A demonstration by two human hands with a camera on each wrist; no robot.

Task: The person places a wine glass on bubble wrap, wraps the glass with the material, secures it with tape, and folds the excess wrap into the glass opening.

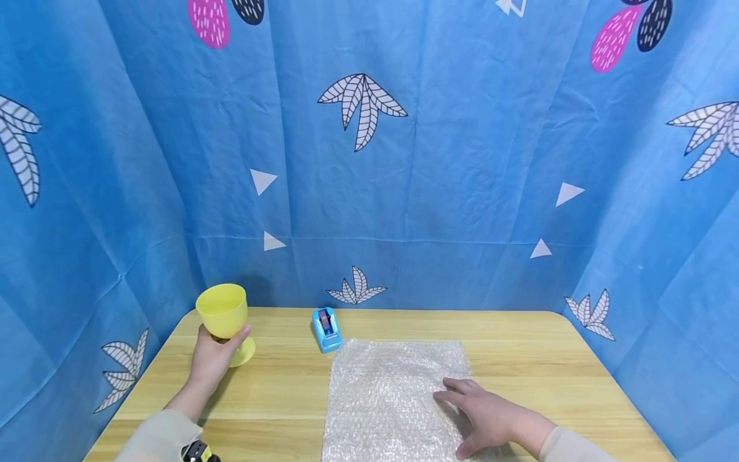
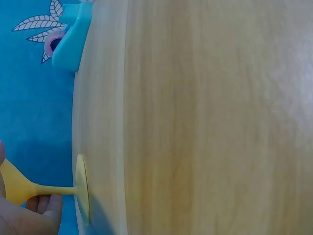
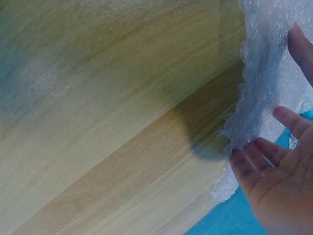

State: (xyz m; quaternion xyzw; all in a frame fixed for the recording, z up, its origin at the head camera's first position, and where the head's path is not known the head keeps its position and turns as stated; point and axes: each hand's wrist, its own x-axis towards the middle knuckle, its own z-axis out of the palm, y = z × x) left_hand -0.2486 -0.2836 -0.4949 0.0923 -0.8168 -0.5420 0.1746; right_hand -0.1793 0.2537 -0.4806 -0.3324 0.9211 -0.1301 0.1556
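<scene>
The yellow goblet [image 1: 222, 312] is at the left of the head view, held in the person's left grip [image 1: 212, 361], its bowl rising above the fingers and its round foot showing just below and to the right of them. In the left wrist view the goblet lies across the lower left corner, with the stem pointing right toward the foot; whether that foot touches the wood I cannot tell. The sheet of bubble wrap [image 1: 392, 401] is spread flat at the lower centre of the head view, reaching the bottom edge of the frame, and the right grip [image 1: 491, 414] is over its right-hand border. A blue tape dispenser [image 1: 326, 329] stands between goblet and wrap, near the wrap's upper left corner.

The counter [image 1: 277, 410] has a pale, yellowish wood grain and rounded far corners. Blue cloth [image 1: 462, 160] hangs behind it and down both sides, printed with white leaves, white triangles and, along the top of the frame, pink and black drops. Light-coloured sleeves enter from the lower left and lower right, and a black and yellow device sits by the left cuff.

The left grip is closed on the goblet — fingers and thumb curled round it beneath the bowl. The right grip is loosely spread, fingers apart and slightly bent — in the right wrist view, at the right side of the frame, fingertips touch the wrap along its edge.
</scene>
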